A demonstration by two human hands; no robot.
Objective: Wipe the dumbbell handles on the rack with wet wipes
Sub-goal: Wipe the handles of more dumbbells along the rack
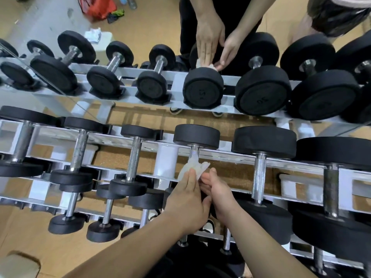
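A white wet wipe (193, 167) lies crumpled over the steel handle (194, 151) of a black dumbbell (196, 135) in the middle of the white rack (167, 161). My left hand (186, 201) presses the wipe onto the handle with its fingers straight along the bar. My right hand (218, 193) lies close beside it on the right, fingers straight, their tips touching the wipe's right edge. The near half of the handle is hidden under my hands. The mirror behind shows the same: one flat hand over the bar, the other at the wipe's edge.
Several more black dumbbells sit on the rack's tiers, smaller ones to the left (135, 157) and larger ones to the right (261, 167). A mirror (140, 27) rises right behind the rack. It reflects a red bag (100, 7) and a second person's legs (337, 15).
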